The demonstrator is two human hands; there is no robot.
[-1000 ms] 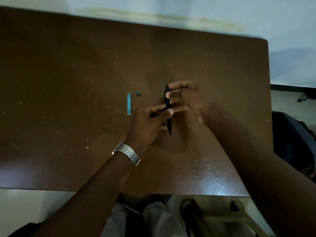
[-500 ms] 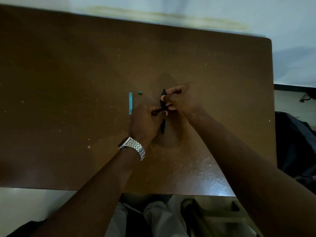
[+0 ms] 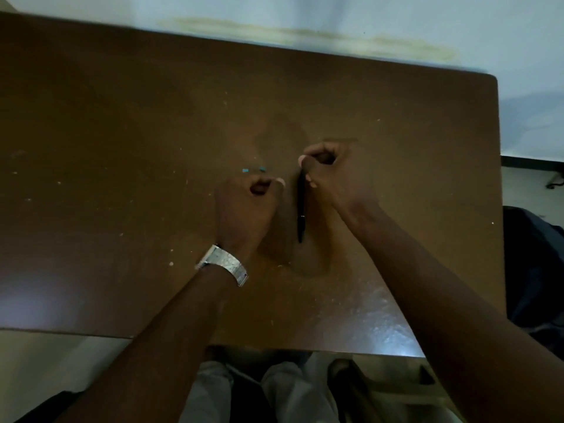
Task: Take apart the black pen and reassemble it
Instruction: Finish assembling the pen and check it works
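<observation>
The black pen (image 3: 301, 209) points lengthwise toward me over the middle of the brown table (image 3: 122, 148). My right hand (image 3: 332, 175) is shut on its far end, thumb and fingers pinched around it. My left hand (image 3: 247, 209), with a metal watch on the wrist, sits just left of the pen without touching it, its fingers curled. Whether it holds anything is hidden. Just past its fingertips two small teal bits (image 3: 245, 170) (image 3: 262, 169) show; the rest of the teal strip lies under the hand.
The table's right edge (image 3: 499, 209) and near edge (image 3: 305, 349) are close by. A dark bag (image 3: 534, 270) sits off the right side. A pale wall runs behind the table. My knees show below the near edge.
My left hand has let go of the pen and moved left over the teal strip. My right hand has shifted up to the pen's far end and holds it alone.
</observation>
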